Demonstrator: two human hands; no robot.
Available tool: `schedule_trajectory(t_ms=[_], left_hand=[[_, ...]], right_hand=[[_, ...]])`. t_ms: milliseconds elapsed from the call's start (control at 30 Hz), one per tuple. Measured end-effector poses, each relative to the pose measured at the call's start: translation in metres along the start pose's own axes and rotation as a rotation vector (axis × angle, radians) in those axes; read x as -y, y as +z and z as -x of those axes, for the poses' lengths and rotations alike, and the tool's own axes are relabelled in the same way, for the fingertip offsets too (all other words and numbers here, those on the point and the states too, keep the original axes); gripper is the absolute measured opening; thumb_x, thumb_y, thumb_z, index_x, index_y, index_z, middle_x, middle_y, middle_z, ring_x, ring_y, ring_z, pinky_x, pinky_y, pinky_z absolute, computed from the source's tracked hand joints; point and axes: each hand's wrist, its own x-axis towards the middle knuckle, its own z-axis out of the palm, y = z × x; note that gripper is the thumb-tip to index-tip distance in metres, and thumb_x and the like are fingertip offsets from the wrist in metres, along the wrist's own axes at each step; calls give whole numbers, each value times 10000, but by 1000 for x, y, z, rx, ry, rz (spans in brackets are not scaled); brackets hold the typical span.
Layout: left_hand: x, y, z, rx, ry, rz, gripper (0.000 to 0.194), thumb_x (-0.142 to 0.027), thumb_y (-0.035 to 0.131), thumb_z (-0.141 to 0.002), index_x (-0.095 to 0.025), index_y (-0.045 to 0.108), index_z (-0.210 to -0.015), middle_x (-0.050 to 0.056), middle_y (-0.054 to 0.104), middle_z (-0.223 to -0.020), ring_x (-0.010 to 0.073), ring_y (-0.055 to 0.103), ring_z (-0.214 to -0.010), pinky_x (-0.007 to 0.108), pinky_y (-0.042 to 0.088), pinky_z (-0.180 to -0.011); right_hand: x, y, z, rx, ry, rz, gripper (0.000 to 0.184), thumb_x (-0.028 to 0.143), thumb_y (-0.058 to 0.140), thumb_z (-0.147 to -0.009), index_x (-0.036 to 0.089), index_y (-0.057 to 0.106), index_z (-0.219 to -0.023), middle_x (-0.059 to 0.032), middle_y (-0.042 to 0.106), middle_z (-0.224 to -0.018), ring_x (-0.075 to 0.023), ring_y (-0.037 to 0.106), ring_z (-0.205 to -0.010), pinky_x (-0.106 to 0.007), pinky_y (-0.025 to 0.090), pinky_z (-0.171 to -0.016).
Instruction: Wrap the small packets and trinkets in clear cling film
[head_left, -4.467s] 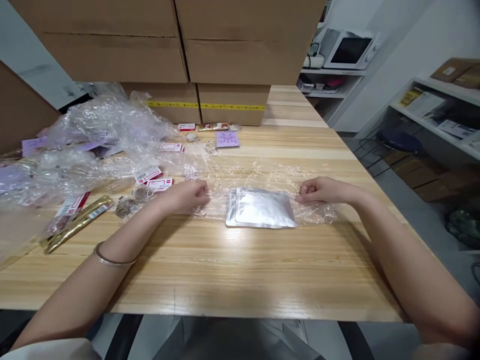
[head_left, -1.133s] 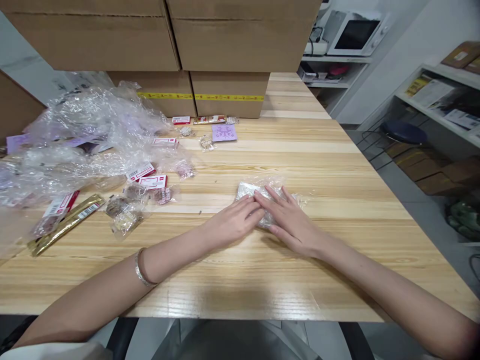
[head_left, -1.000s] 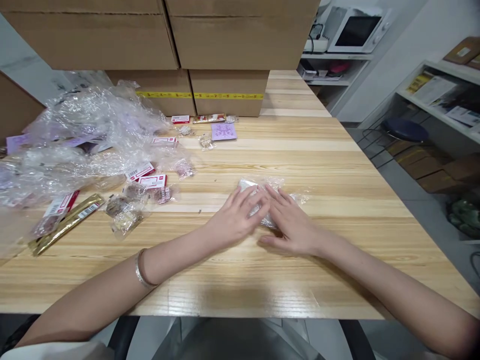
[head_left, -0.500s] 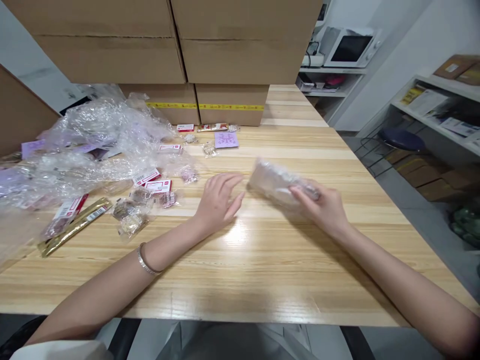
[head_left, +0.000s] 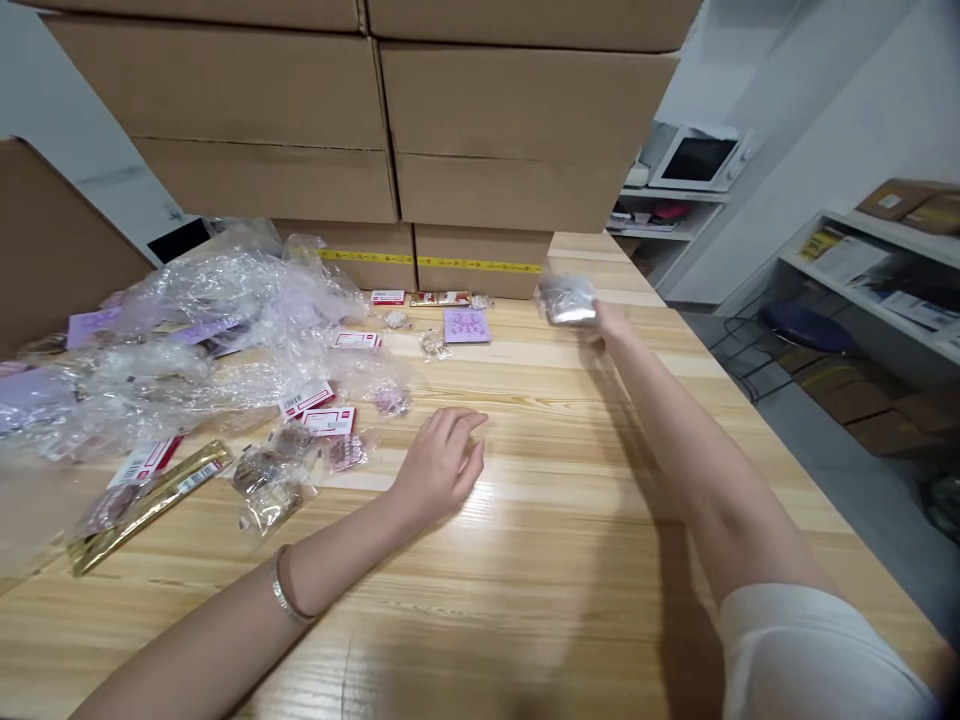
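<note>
At the far right of the table, my right hand (head_left: 609,322) grips a silvery, clear-wrapped packet (head_left: 568,300), blurred by motion. What is inside the wrapping cannot be made out. My left hand (head_left: 441,460) rests on the wood at mid-table, holding nothing, its thumb and fingers apart. Left of it lie small clear sachets (head_left: 271,482), a dark red sachet (head_left: 349,451) and red-and-white packets (head_left: 328,421). A purple card (head_left: 466,325) lies beyond the left hand.
Crumpled clear plastic bags (head_left: 247,300) heap over the table's left side. A long gold packet (head_left: 154,505) lies near them. Stacked cardboard boxes (head_left: 525,130) wall off the back. Right of the table (head_left: 525,560) stand a stool (head_left: 806,328), shelves and a microwave (head_left: 697,160).
My right hand has carried the silvery packet forward toward the back right of the table. The left hand stays near the same spot. The camera view has tilted up.
</note>
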Motion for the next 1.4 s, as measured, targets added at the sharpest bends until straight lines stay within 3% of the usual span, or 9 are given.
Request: schedule_trajectory(t_ms=[167,267,333,500,767,933,1100,1233,1400], left_hand=[[21,-14,-8,-55,-91,-326,470,-192,445,-916,-180,480,-1384,198,461,-1462,371,368,-1407,616,331,-1112],[40,-28,-16,-87,-274,-456,585,-189,424,-891,-116,407,-1471,250,334,-1557,462,205,-1471,772,167,-1083],[53,-37,-21,-53,-380,-512,544,-168,378,-898,-89,464,-1429,298,482,-1430,495,347,-1390,798,260,-989],[54,-55,-28,68,-379,-530,323,-172,361,-952,-130,663,-1059,186,699,-957,366,643,-1018,559,512,-854],[-39,-51,-19,38,131,57,262,-214,424,-1012,-180,639,-1157,83,719,-1166,216,662,-1124,392,555,-945],[-68,-50,-14,292,364,349,324,-232,378,-1031,-246,598,-1268,64,644,-1326,182,448,-1400,400,452,-1117],[-39,-44,-20,9,70,136,573,-354,563,-947,-244,363,-1473,153,368,-1536,289,309,-1465,529,297,-1184],[-2,-24,-20,125,-222,72,985,-557,711,-794,-218,187,-1555,207,201,-1596,382,215,-1478,581,241,-1171],[22,-15,-19,369,-569,309,1108,-414,753,-757,-127,74,-1583,175,567,-1270,265,602,-1034,419,484,-913]], right_hand=[[-1,1,44,40,-174,341,782,335,560,-853,2,278,-1501,-297,227,-1584,-385,203,-1475,-582,123,-1181],[-10,-3,102,193,-376,435,678,339,549,-873,54,390,-1467,-229,361,-1551,-344,290,-1457,-531,209,-1187],[-16,-8,143,293,-589,522,621,359,509,-906,53,427,-1439,-248,402,-1519,-364,340,-1434,-563,281,-1152],[-15,-22,207,445,-759,440,527,339,476,-945,166,443,-1442,-200,521,-1436,-316,458,-1367,-561,396,-1094],[12,-28,230,614,-624,-8,1015,490,730,-798,245,142,-1589,-145,265,-1623,-278,304,-1477,-496,310,-1184],[33,-37,247,637,-508,-228,506,517,559,-907,265,584,-1345,-97,535,-1465,-278,487,-1365,-492,416,-1116],[38,-43,223,491,45,-487,449,573,529,-900,203,657,-1118,-103,756,-996,-247,730,-690,-431,609,-650],[31,-39,199,484,410,-621,428,556,444,-939,173,632,-983,-104,748,-828,-187,639,-486,-351,553,-502],[16,-58,177,745,269,-570,337,512,643,-804,179,688,-827,-72,723,-706,-216,685,-609,-358,566,-645]])
